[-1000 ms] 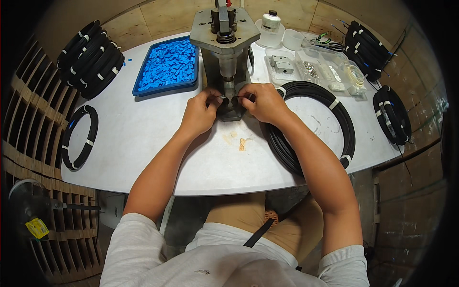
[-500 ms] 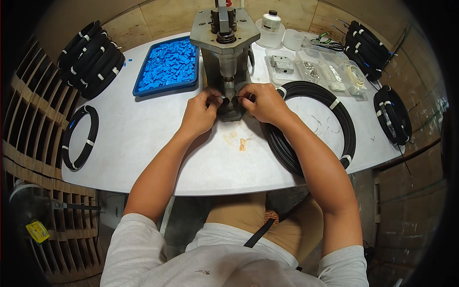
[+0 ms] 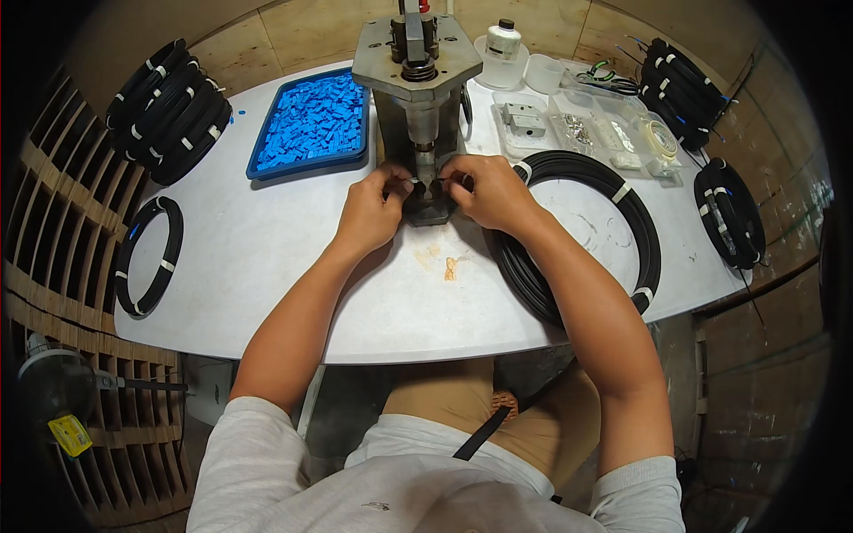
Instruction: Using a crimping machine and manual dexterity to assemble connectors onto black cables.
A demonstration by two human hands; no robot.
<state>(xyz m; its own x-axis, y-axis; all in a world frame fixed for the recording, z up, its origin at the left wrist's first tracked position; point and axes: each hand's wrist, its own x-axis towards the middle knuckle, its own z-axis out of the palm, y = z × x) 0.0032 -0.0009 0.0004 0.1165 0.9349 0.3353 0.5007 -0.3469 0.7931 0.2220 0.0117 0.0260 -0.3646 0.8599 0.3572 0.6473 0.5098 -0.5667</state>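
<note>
A grey metal bench press (image 3: pixel 418 71) stands at the table's far middle, its ram (image 3: pixel 424 133) pointing down at a small base (image 3: pixel 431 213). My left hand (image 3: pixel 375 202) is closed in a pinch at the left of the ram's tip, on something small and pale that I cannot make out. On the other side my right hand (image 3: pixel 487 188) pinches a thin dark cable end (image 3: pixel 442 180), pointing toward the tooling. Both hands are close to the base. Beneath my right forearm lies a large coil of black cable (image 3: pixel 653 235), bound with white bands.
A dark blue tray (image 3: pixel 306 166) of small blue pieces lies left of the press. Black coils (image 3: pixel 169 115) stack at far left, with a smaller coil (image 3: pixel 124 266) nearer. At right are clear boxes (image 3: pixel 524 147) of metal parts, a bottle (image 3: pixel 504 40) and more coils (image 3: pixel 729 213).
</note>
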